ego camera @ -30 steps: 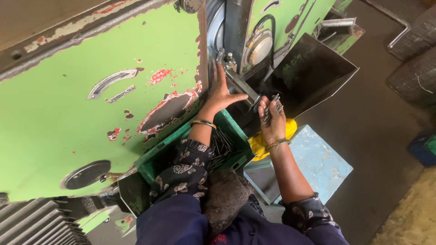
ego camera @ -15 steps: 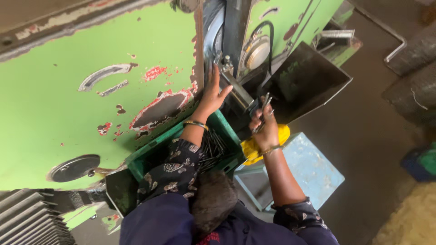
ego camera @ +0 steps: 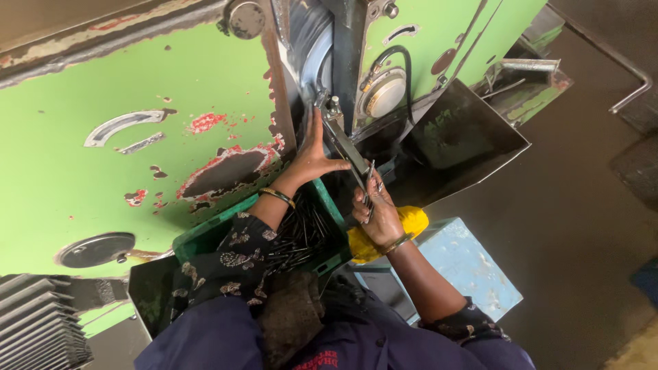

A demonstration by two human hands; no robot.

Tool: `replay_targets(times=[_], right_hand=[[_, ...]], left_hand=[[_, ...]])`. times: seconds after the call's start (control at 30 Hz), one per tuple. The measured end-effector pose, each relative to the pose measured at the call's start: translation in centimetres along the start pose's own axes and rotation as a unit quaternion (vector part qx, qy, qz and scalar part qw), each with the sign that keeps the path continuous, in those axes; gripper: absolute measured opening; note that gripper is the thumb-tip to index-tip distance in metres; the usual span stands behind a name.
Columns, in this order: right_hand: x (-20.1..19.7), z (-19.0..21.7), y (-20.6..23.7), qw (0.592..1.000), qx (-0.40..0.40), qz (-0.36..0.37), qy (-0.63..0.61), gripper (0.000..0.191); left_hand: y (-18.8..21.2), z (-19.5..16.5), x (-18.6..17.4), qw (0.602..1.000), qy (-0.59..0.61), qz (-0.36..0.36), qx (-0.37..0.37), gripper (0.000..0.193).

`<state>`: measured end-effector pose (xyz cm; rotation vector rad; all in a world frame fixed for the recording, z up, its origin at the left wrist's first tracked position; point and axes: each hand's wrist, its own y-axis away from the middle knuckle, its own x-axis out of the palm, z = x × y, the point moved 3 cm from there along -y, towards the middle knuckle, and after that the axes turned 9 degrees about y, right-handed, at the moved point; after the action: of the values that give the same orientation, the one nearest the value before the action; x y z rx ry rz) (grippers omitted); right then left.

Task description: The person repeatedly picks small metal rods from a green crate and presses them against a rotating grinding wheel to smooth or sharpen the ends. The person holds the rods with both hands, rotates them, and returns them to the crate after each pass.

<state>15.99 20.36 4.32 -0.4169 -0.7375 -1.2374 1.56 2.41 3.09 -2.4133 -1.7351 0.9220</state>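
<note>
Chipped green-painted metal machine (ego camera: 103,185); dark thin metal rods (ego camera: 301,236).

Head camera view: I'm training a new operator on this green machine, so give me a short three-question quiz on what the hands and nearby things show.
1. True or false: the left hand rests open against the green machine.
2. What does the right hand hold? A) thin metal rods B) a hammer C) a rag
3. What fills the green crate under the left forearm?

Key:
1. True; the palm and spread fingers lie beside the slanted metal guide.
2. A; a few thin metal rods stick up from the fist.
3. A heap of dark thin rods.
</note>
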Motion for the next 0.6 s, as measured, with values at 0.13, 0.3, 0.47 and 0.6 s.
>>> replay_targets(times=[0.13, 0.3, 0.47, 0.6], right_hand=[[-0.6, -0.3, -0.3, 0.999, 0.018, -0.004, -0.031, 0.036], [-1.7, -0.5, -1.0, 0.994, 0.043, -0.013, -0.098, 0.014], [-2.5, -0.8, -1.2, 0.996, 0.031, -0.017, -0.086, 0.016], [-2.7, -0.7, -1.3, 0.997, 0.011, -0.051, -0.059, 0.014]], left_hand=[[0.1, 0.3, 0.1, 1.000, 0.010, 0.011, -0.010, 0.150], [0.3, 1.4, 0.2, 0.999, 0.033, -0.002, 0.002, 0.115], [0.6, 2.0, 0.6, 0.996, -0.001, -0.085, 0.035, 0.080], [0.2, 1.6, 0.5, 0.995, -0.011, -0.097, 0.022, 0.082]])
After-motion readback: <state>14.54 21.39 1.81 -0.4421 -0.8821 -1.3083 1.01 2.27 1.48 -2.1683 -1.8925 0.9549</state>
